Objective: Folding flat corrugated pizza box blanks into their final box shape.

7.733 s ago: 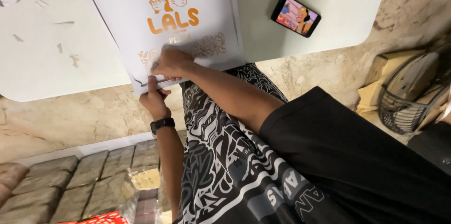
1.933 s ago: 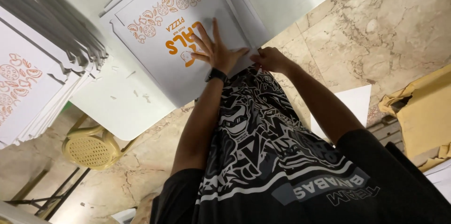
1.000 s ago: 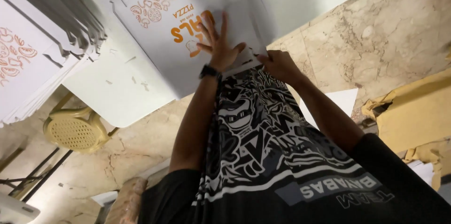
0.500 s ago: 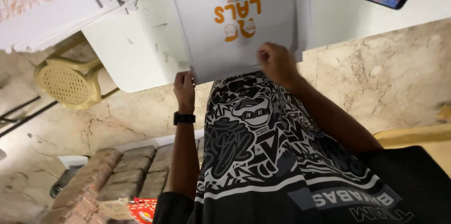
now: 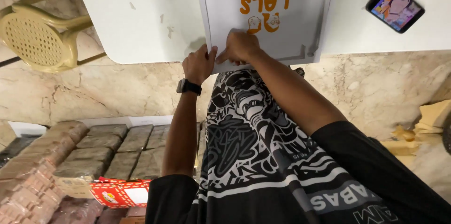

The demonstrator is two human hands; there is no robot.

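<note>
A flat white pizza-box blank [image 5: 300,17] with orange print lies on the white table [image 5: 141,22], its near edge overhanging toward me. My left hand [image 5: 198,63], with a black watch on the wrist, pinches the blank's near left corner. Pressed on the same near edge just to the right is my right hand [image 5: 240,45], fingers curled over the cardboard. Both hands touch each other at that corner.
A phone [image 5: 395,7] with a lit screen lies on the table at the right. A yellow plastic chair [image 5: 37,34] stands at the left. Stacked brown wrapped bundles [image 5: 56,158] and a red-white carton [image 5: 120,192] sit on the floor lower left. Cardboard scraps [image 5: 430,120] lie at the right.
The view swung and the box blank was turned around on the table. My hands moved from flat on its surface to its near left corner, now together.
</note>
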